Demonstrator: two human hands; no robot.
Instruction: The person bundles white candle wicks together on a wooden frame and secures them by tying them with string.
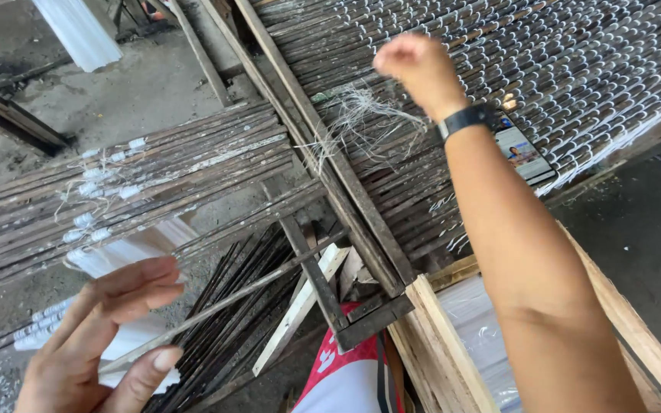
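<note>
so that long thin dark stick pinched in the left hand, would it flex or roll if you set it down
The long thin dark stick looks slender for its length, so it would probably bend a little. The left hand pinches it with fingertips alone, suggesting it is light. It seems round, so it may roll on a flat surface.

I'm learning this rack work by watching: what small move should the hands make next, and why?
Probably bring the left hand forward to lay its thin stick on the rack. The stick is pinched between thumb and fingers and already angled toward the frame, while the right hand, a closed fist, is raised over the loose strings there.
</note>
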